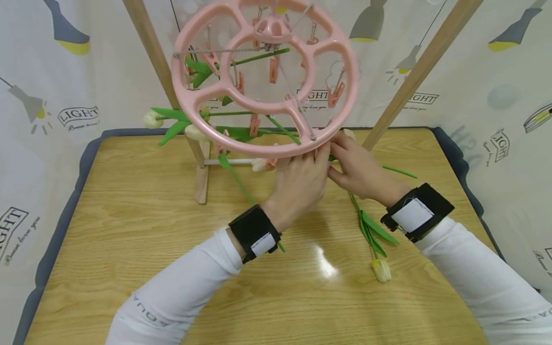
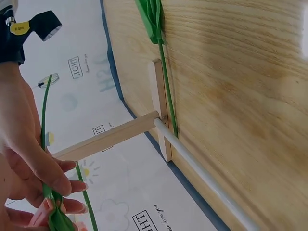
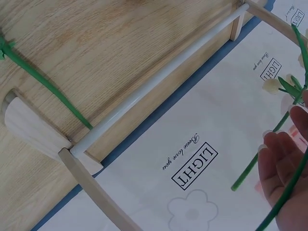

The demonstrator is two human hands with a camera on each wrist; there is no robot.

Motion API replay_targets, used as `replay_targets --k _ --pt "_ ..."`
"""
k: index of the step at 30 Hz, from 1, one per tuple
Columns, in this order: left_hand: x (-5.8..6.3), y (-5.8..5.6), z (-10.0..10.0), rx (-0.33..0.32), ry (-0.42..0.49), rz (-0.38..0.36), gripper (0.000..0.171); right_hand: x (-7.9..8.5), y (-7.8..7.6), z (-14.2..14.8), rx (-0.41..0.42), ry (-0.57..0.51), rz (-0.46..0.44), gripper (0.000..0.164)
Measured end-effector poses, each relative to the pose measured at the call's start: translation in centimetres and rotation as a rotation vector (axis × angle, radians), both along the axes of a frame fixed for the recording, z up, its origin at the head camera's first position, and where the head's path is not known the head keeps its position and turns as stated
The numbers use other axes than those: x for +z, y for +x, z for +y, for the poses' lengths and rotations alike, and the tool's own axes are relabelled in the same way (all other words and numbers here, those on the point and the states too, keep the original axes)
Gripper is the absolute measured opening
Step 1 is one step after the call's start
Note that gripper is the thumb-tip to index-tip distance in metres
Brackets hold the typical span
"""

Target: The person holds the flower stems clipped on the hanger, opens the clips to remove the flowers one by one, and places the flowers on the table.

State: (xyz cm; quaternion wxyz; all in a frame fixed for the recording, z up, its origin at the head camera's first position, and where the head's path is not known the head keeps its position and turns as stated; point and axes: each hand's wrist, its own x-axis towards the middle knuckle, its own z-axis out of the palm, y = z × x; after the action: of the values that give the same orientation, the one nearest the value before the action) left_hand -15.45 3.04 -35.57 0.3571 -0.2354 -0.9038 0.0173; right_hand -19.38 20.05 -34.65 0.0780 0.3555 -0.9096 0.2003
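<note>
Both hands meet under the near rim of a pink round hanger with hanging clothespins. My left hand is at the rim, its fingers partly hidden; a pink clothespin is pinched there. Close beside it, my right hand grips a white tulip, whose green stem sticks out behind the hand to the right. In the left wrist view the right hand has thumb and fingers round the stem, with green leaves against the clothespin. Loosely curled fingers show in the right wrist view.
Several white tulips hang sideways from the hanger's left side. Another tulip lies on the wooden table, right of the hands. Wooden posts of a stand rise either side, joined low down by a white bar.
</note>
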Motion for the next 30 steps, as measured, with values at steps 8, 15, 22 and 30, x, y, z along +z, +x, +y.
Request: replay_targets --k 8,15,22,30 --pt "0.2 -0.2 -0.8 -0.104 0.083 -0.069 0.03 0.0 0.2 0.0 0.022 -0.03 0.033 0.037" --pt "1.1 -0.5 -1.6 -0.229 0.215 -0.355 0.037 0.0 0.1 0.0 0.03 -0.032 0.057 0.028" --pt "1.5 -0.7 -1.8 -0.302 0.329 -0.538 0.029 0.2 0.3 0.2 0.032 -0.036 0.067 0.024" --pt "1.6 -0.8 -1.7 -0.31 0.483 -0.707 0.023 0.3 0.3 0.1 0.042 -0.021 0.067 0.022"
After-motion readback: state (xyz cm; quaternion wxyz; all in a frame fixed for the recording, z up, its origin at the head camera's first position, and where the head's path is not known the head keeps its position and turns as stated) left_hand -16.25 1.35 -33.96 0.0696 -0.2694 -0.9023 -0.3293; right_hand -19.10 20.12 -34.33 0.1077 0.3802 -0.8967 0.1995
